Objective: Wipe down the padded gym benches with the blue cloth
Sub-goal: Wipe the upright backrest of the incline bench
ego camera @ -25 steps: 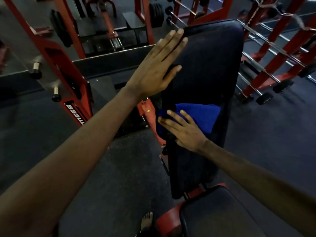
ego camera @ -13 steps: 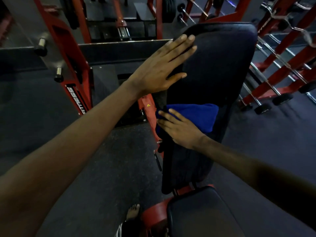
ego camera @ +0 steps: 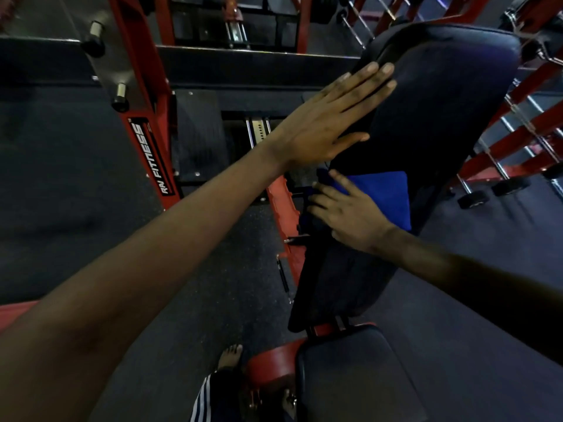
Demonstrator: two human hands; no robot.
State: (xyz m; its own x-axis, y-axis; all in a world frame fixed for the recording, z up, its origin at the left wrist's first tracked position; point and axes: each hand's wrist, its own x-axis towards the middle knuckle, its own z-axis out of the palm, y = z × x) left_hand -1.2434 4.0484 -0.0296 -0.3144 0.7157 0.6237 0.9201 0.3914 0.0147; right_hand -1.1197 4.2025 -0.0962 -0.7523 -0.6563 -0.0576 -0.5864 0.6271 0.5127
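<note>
A black padded bench backrest [ego camera: 432, 123] slopes up and away at centre right, above the black seat pad [ego camera: 359, 379] with its red front roll. The folded blue cloth [ego camera: 387, 196] lies across the middle of the backrest. My right hand [ego camera: 347, 214] presses flat on the cloth's left part with fingers spread, at the backrest's left edge. My left hand [ego camera: 329, 120] is stretched out with straight fingers, its palm against the backrest's upper left edge.
A red rack upright [ego camera: 143, 111] with pegs and a fitness label stands to the left. Red barbell racks [ego camera: 524, 138] with bars crowd the right. The bench's red frame [ego camera: 283, 208] runs under the backrest. My bare foot [ego camera: 230, 356] stands on dark rubber flooring [ego camera: 213, 287].
The view has shifted closer and downward over the bench. My right hand with the cloth has slid slightly toward the backrest's left edge. My left hand keeps its place on the upper edge.
</note>
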